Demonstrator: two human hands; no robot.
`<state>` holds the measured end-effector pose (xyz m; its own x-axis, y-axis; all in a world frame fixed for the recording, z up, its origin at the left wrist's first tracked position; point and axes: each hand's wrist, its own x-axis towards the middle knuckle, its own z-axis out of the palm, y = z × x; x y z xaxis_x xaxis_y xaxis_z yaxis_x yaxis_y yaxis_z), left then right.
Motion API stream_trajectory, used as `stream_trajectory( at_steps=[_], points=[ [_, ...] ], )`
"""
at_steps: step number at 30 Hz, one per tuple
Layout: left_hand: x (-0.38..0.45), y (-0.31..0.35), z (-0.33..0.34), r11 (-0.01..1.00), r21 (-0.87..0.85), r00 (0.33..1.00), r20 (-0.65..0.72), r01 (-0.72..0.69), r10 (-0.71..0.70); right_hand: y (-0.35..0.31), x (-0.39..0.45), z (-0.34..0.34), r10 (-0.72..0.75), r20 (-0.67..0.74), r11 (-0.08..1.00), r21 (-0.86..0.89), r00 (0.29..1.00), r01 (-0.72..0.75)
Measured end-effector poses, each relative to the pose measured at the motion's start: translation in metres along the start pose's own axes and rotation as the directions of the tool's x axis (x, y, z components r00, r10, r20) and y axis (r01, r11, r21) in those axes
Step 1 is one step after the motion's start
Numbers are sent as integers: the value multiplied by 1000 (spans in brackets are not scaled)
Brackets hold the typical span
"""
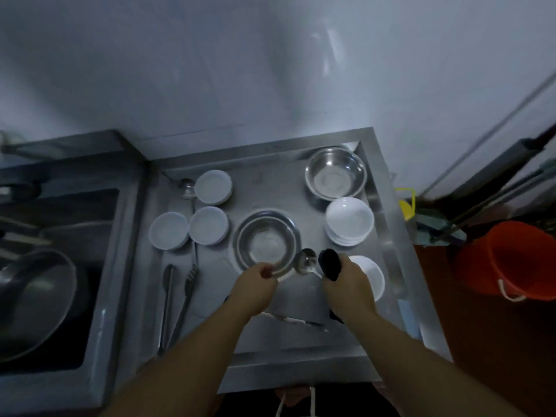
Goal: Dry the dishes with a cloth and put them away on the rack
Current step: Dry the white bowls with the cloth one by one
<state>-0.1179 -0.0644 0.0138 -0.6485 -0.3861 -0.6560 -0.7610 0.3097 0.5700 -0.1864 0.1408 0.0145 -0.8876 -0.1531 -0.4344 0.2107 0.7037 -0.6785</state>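
A steel bowl (266,242) sits in the middle of the steel tray counter (270,341). My left hand (255,284) is closed on its near rim. My right hand (349,284) grips a dark cloth (329,263), which sticks up above the fingers. A steel spoon (305,261) lies just right of the bowl, and its handle runs into the cloth in my right hand. Three small white dishes (208,225) stand at the left. At the right are a stack of white bowls (349,221) and a second steel bowl (335,173). No rack is in view.
Another white bowl (373,278) is partly hidden behind my right hand. Tongs (177,302) and a ladle (187,186) lie at the tray's left, and a utensil (294,319) lies between my forearms. A sink with a dark wok (33,296) is at the left, an orange bucket (505,260) at the right.
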Motion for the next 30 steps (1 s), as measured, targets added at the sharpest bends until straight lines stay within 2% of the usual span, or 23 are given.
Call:
stream_trajectory(
  at_steps=[6,10,14,19,26,28,30],
  points=[
    [10,-65,-77,996,60,998,-16,61,-60,-61,0,63,-127,115,978,-151,985,144],
    [29,-102,-124,977,201,998,-2,67,-68,-93,0,107,-132,162,948,-268,978,172],
    [56,-126,-165,939,344,999,-32,26,-15,-113,4,149,-151,185,909,-361,971,210],
    [93,-143,-204,907,419,999,-34,24,-11,-131,17,182,-144,179,879,-429,973,209],
    [138,-160,-232,885,447,990,-113,128,-86,-139,40,207,-106,175,854,-489,979,180],
    [150,-167,-236,908,386,983,-143,162,-114,-141,45,212,-95,180,850,-497,979,174],
    [164,-172,-238,943,252,969,-169,217,-178,-143,50,217,-88,191,848,-500,978,174]
  ],
)
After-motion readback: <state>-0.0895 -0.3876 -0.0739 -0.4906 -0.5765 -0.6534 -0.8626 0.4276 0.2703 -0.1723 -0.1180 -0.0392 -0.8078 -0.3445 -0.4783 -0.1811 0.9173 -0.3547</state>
